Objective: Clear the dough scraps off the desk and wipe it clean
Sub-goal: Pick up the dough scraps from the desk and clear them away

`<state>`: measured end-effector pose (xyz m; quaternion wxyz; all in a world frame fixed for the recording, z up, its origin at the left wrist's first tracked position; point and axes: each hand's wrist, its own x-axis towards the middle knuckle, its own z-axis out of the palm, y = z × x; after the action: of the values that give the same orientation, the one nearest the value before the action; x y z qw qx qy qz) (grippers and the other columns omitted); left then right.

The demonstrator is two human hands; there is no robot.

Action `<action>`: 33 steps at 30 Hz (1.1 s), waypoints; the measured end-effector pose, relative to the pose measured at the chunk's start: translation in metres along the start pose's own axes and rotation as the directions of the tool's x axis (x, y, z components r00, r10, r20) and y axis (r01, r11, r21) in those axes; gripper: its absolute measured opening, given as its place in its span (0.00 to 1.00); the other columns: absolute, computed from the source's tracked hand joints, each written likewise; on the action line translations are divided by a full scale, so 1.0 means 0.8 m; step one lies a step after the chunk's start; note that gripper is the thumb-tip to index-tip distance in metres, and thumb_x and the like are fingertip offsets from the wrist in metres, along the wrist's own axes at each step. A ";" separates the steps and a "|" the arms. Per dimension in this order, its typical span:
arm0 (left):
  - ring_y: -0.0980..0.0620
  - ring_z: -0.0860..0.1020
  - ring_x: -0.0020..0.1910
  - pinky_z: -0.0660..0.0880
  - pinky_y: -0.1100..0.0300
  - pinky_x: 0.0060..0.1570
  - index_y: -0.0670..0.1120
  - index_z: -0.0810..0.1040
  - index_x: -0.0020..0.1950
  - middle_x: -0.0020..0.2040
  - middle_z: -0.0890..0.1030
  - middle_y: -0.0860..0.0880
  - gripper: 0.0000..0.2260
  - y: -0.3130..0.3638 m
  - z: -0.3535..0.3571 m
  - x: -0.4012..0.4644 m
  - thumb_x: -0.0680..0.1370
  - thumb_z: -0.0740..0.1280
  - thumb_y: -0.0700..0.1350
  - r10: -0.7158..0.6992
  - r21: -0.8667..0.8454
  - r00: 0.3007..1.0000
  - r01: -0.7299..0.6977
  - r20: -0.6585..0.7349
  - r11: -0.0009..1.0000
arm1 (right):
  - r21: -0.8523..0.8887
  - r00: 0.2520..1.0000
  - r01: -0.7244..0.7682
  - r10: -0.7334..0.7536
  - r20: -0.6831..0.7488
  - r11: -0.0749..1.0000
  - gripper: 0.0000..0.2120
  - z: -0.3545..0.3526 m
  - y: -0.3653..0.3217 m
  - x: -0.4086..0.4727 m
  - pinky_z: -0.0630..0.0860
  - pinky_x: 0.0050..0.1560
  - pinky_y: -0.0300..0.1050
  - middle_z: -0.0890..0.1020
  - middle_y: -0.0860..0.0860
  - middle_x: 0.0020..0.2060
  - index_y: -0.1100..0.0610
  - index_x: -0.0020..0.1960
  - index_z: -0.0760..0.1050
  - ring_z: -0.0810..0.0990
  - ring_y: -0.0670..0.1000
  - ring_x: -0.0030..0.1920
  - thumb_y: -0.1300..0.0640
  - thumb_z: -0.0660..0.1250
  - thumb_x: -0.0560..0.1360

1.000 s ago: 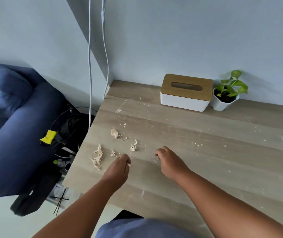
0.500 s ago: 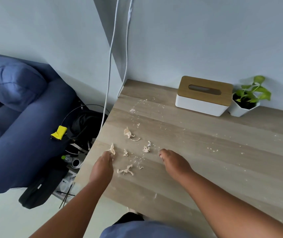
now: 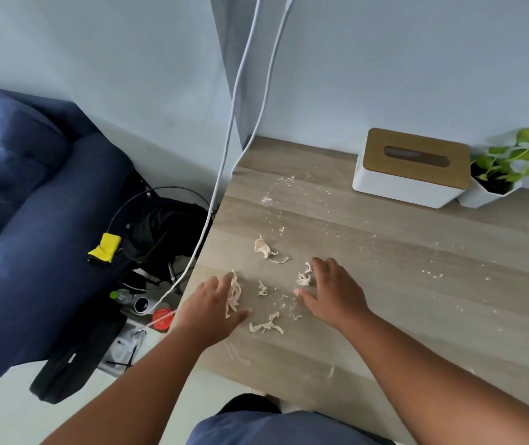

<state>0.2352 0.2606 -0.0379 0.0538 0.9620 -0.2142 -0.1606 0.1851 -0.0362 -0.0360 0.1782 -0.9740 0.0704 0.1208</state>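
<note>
Your left hand point(image 3: 213, 308) lay flat and open on the desk point(image 3: 417, 300) just inside its left edge, fingers spread, with one long scrap point(image 3: 233, 293) caught against the finger side; whether you gripped it or it merely rested there I could not tell. Your right hand point(image 3: 330, 292) was open too, fingers splayed and touching down near the middle of the frame, a small curled scrap point(image 3: 303, 277) right at its fingertips. The remaining scraps sat between and around your hands: a folded piece point(image 3: 266, 250) above them, a tiny one point(image 3: 262, 289) between them, and a stringy piece point(image 3: 267, 326) below. Flour dust point(image 3: 268, 200) trailed up toward the tissue box point(image 3: 410, 168) and plant point(image 3: 510, 165) at the upper right of the frame. The main risk was the left edge: your left hand worked so close to it that a sweep outward would likely have pushed scraps off onto the clutter point(image 3: 157, 239) and cable point(image 3: 211, 200) on the floor below, where they would be harder to recover. Raking with open hands could also have smeared soft dough into the wood grain, and thin pieces might have torn and left bits behind. Flour looked likely to scatter wider if you brushed fast. Nothing had been wiped yet, and no cloth was visible.
</note>
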 end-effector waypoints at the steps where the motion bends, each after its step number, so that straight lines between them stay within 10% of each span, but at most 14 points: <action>1: 0.47 0.77 0.59 0.76 0.54 0.59 0.49 0.58 0.79 0.60 0.75 0.47 0.43 -0.003 -0.001 0.004 0.73 0.52 0.76 0.029 0.012 1.000 -0.029 0.000 1.000 | -0.003 1.000 -0.022 0.022 -0.006 1.000 0.30 0.001 -0.001 0.002 0.77 0.46 0.48 0.73 0.53 0.57 0.52 0.68 0.65 0.76 0.56 0.56 0.35 0.67 0.76; 7: 0.47 0.78 0.56 0.78 0.55 0.55 0.47 0.68 0.72 0.57 0.76 0.47 0.27 -0.009 0.002 0.024 0.81 0.61 0.64 0.150 0.014 0.989 -0.150 -0.012 0.989 | -0.095 0.994 -0.109 0.107 -0.025 0.989 0.22 0.013 -0.015 0.012 0.76 0.48 0.50 0.75 0.54 0.58 0.55 0.65 0.69 0.77 0.57 0.56 0.40 0.63 0.80; 12: 0.49 0.77 0.38 0.76 0.60 0.29 0.45 0.81 0.46 0.42 0.76 0.48 0.11 -0.013 -0.001 0.027 0.70 0.76 0.49 0.338 0.138 0.935 -0.322 -0.110 0.937 | -0.128 0.996 -0.082 0.076 -0.044 0.988 0.14 0.022 -0.024 0.010 0.70 0.37 0.47 0.76 0.55 0.52 0.55 0.62 0.73 0.79 0.59 0.49 0.48 0.66 0.81; 16: 0.42 0.80 0.50 0.81 0.47 0.39 0.42 0.76 0.61 0.53 0.78 0.44 0.16 -0.023 0.000 0.031 0.84 0.55 0.50 0.249 0.118 0.967 -0.253 0.047 0.960 | -0.182 0.995 -0.096 0.093 -0.023 0.979 0.07 0.022 -0.032 0.013 0.67 0.34 0.48 0.76 0.56 0.50 0.57 0.56 0.75 0.79 0.59 0.47 0.55 0.65 0.81; 23: 0.38 0.77 0.39 0.65 0.52 0.33 0.43 0.70 0.47 0.42 0.77 0.43 0.06 -0.023 -0.023 0.034 0.82 0.62 0.45 0.172 -0.175 0.985 -0.169 0.003 0.970 | 0.012 0.990 -0.137 0.136 0.039 0.991 0.06 0.013 -0.042 0.006 0.63 0.39 0.47 0.74 0.58 0.49 0.60 0.54 0.68 0.70 0.56 0.40 0.67 0.57 0.78; 33: 0.37 0.77 0.42 0.72 0.49 0.39 0.42 0.73 0.61 0.54 0.80 0.42 0.10 -0.022 -0.020 0.049 0.81 0.61 0.36 0.213 -0.328 0.977 -0.195 0.018 0.924 | 0.177 0.996 -0.003 -0.014 0.093 0.984 0.08 0.019 -0.061 -0.037 0.74 0.45 0.48 0.76 0.52 0.53 0.56 0.56 0.73 0.76 0.54 0.46 0.64 0.62 0.79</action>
<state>0.2814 0.2604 -0.0371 0.2219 0.9078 -0.2853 -0.2127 0.1626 0.0174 -0.0257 0.2673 -0.9479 0.0698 0.1590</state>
